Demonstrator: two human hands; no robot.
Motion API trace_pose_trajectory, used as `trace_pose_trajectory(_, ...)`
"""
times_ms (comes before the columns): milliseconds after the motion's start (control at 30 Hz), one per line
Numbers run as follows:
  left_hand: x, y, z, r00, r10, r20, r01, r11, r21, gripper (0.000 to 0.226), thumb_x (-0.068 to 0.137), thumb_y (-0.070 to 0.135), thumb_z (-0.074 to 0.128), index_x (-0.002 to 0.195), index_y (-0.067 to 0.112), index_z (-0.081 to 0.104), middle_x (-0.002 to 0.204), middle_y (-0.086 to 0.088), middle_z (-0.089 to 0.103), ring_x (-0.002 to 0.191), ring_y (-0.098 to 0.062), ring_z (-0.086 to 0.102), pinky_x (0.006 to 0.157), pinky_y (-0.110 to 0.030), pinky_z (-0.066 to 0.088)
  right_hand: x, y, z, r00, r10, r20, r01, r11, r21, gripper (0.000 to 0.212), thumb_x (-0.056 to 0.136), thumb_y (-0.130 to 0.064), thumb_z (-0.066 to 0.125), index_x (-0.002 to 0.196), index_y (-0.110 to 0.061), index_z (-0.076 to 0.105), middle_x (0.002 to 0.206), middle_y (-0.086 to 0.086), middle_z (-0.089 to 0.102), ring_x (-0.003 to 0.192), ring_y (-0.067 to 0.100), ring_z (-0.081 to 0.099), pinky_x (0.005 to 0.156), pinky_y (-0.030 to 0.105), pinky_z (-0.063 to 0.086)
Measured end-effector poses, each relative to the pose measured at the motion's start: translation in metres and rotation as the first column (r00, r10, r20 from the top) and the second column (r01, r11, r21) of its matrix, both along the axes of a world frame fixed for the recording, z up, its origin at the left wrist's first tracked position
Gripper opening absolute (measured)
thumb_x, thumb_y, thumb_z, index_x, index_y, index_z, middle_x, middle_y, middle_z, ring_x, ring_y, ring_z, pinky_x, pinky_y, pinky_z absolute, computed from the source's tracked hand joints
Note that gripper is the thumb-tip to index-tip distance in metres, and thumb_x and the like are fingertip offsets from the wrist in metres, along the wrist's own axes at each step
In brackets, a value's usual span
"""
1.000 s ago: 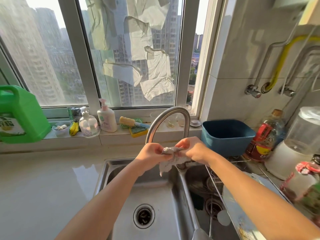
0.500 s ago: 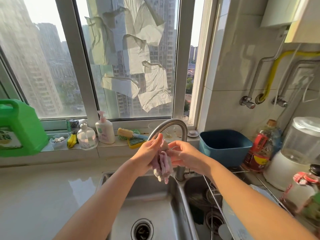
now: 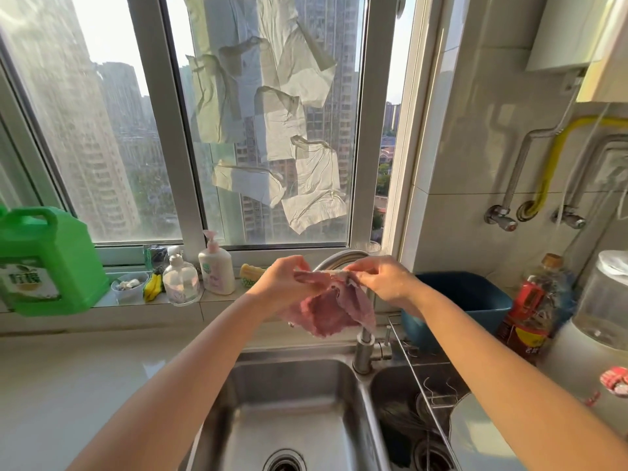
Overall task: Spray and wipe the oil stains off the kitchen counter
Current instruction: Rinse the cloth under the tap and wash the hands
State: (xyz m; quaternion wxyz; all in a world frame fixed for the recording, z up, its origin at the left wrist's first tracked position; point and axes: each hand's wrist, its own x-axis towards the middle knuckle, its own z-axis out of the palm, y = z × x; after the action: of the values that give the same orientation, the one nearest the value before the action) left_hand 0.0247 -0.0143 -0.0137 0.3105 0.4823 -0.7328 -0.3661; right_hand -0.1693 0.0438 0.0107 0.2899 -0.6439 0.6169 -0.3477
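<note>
Both hands, the left hand (image 3: 289, 278) and right hand (image 3: 384, 278), are pinching the pink cloth's (image 3: 331, 309) top edge above the sink (image 3: 292, 402); spreading it flat should be giving a broad wiping face.

I see a pale counter (image 3: 68, 385), steel sink (image 3: 292, 402) set in it, windowsill (image 3: 190, 302) carrying green jug (image 3: 47, 260), pump bottles (image 3: 215, 266), blue tub (image 3: 469, 297) at right.

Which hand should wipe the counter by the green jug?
Probably the left hand: it holds the pink cloth nearer the counter; the right hand is over the sink's right side.
</note>
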Motion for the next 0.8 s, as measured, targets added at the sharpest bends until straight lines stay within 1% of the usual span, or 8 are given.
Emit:
trace_pose_trajectory(133,0.003,-0.010,0.007,0.993,-0.015,0.114,0.011,0.999,0.036,0.029,0.080,0.029,0.072,0.064,0.010,0.057,0.061,0.001,0.049,0.057,-0.014,0.046,0.053,-0.026,0.042,-0.009,-0.007,0.011,0.948,-0.037,-0.315,0.021,0.998,-0.055,0.024,0.093,-0.012,0.056,0.109,-0.022,0.072,0.107,-0.004,0.070,0.096,0.014,0.062,0.086,0.026,0.049)
trace_pose_trajectory(200,-0.001,-0.011,0.011,0.994,-0.034,0.107,0.032,0.999,0.018,0.025,0.085,0.026,0.067,0.078,0.003,0.061,0.064,-0.004,0.055,0.055,-0.019,0.052,0.052,-0.033,0.052,-0.010,-0.011,0.013,0.963,0.008,-0.270,-0.010,1.000,-0.006,0.025,0.096,-0.013,0.051,0.112,-0.020,0.070,0.105,-0.002,0.069,0.093,0.012,0.060,0.084,0.024,0.049)
trace_pose_trajectory(267,-0.005,-0.012,0.014,0.998,-0.032,0.048,0.032,0.999,0.017,0.012,0.090,0.018,0.064,0.082,0.010,0.063,0.065,-0.004,0.059,0.050,-0.016,0.054,0.046,-0.028,0.052,-0.004,-0.013,0.014,0.999,0.039,0.003,-0.039,0.994,0.103,0.025,0.100,-0.010,0.043,0.114,-0.005,0.063,0.087,0.004,0.063,0.073,0.008,0.061,0.064,0.013,0.049)
trace_pose_trajectory(333,-0.009,-0.013,0.017,0.999,-0.032,-0.009,0.032,0.999,0.022,0.015,0.092,0.017,0.064,0.078,0.017,0.062,0.067,-0.003,0.059,0.054,-0.013,0.054,0.049,-0.025,0.047,-0.001,-0.017,0.014,0.994,-0.010,0.109,-0.002,0.994,0.108,0.024,0.102,-0.009,0.037,0.113,0.000,0.058,0.076,0.004,0.054,0.061,0.006,0.052,0.049,0.008,0.039)
trace_pose_trajectory(500,-0.002,-0.021,0.030,0.997,-0.069,0.029,0.069,0.998,0.009,0.017,0.081,0.031,0.078,0.086,0.015,0.074,0.083,-0.006,0.073,0.073,-0.012,0.062,0.074,-0.029,0.056,-0.018,-0.019,0.020,0.998,0.067,0.003,-0.067,0.994,0.084,0.039,0.088,-0.047,0.058,0.113,-0.017,0.060,0.101,0.006,0.064,0.084,0.015,0.059,0.075,0.025,0.051)
trace_pose_trajectory(600,0.002,-0.026,0.037,0.998,-0.068,-0.007,0.068,0.997,0.024,0.018,0.078,0.029,0.081,0.087,0.014,0.075,0.085,-0.006,0.073,0.080,-0.014,0.062,0.075,-0.028,0.055,-0.031,-0.020,0.032,0.976,0.146,-0.161,-0.126,0.984,0.125,0.036,0.085,-0.022,0.069,0.116,-0.020,0.052,0.101,0.003,0.056,0.085,0.013,0.054,0.067,0.018,0.043)
trace_pose_trajectory(700,0.001,-0.028,0.044,0.993,-0.036,-0.112,0.045,0.995,0.085,0.012,0.080,0.028,0.080,0.086,0.021,0.073,0.085,0.000,0.070,0.082,-0.014,0.065,0.065,-0.022,0.056,-0.033,-0.041,0.039,0.969,0.012,-0.246,-0.024,0.999,-0.043,0.014,0.086,-0.006,0.057,0.093,-0.018,0.056,0.087,0.001,0.054,0.077,0.013,0.051,0.062,0.017,0.040)
trace_pose_trajectory(800,-0.001,-0.037,0.046,0.971,0.039,-0.236,0.014,0.976,0.217,0.022,0.085,0.030,0.074,0.095,0.011,0.076,0.084,-0.006,0.070,0.078,-0.020,0.066,0.075,-0.041,0.060,-0.033,-0.072,0.037,0.920,-0.232,-0.317,0.141,0.948,-0.285,0.018,0.086,-0.010,0.055,0.090,-0.018,0.070,0.095,0.002,0.049,0.087,0.014,0.049,0.078,0.023,0.041)
